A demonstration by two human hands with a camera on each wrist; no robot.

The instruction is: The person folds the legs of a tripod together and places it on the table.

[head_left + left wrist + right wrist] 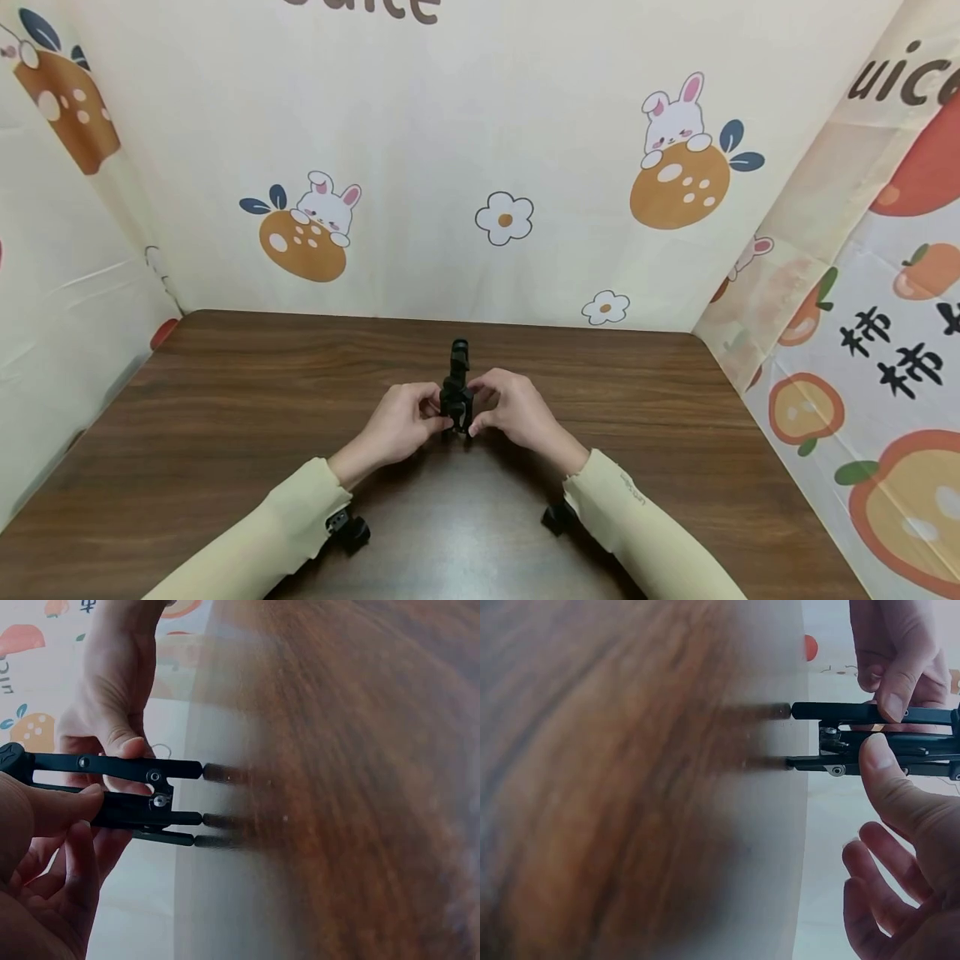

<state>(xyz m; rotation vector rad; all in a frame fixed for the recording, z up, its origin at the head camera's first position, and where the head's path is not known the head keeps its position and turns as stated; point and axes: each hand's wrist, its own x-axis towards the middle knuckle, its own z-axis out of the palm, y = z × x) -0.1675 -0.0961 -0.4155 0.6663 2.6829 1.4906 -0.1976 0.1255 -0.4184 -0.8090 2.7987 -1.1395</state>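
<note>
A small black folding stand with several legs (456,396) stands upright on the brown wooden table, between both hands. From its left side the left hand (401,423) grips a leg with thumb and fingers. On the other side, the right hand (517,408) pinches another leg. In the left wrist view the stand's legs (120,763) lie close together, their tips at the tabletop, with a small metal-jointed bracket between them. The right wrist view shows the right thumb (896,780) on a leg of the stand (855,760), its other fingers curved below.
The wooden table (247,375) reaches back to a cream printed cloth wall (420,167). Similar cloths hang on the left and right. Black wrist devices are strapped at the left sleeve (348,531) and right sleeve (558,517).
</note>
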